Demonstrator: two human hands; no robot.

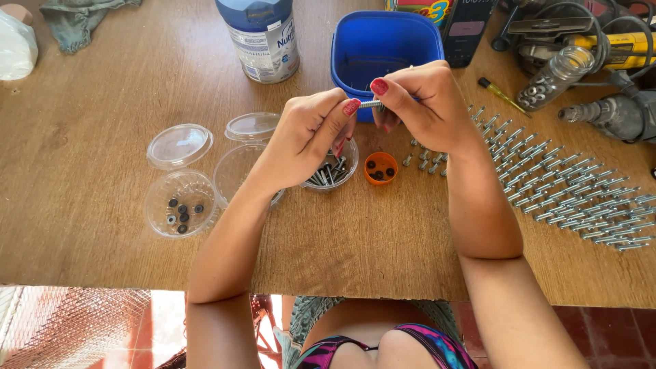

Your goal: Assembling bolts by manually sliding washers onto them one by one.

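One blue tub [385, 42], one orange cap [380, 168], three clear cups [181, 203], two clear lids [180, 145], one jar [555, 77] before me.

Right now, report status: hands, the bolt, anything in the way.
Left hand and right hand both pinch one bolt, held level above the table. Clear cup of screws and orange cap directly below.

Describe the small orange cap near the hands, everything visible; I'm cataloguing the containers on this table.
The orange cap is a small round plastic-looking cup, lying open side up on the wooden table. Inside sit a few small dark round pieces. It stands just right of the clear cup of screws, apart from it, below the right hand. No hand touches it.
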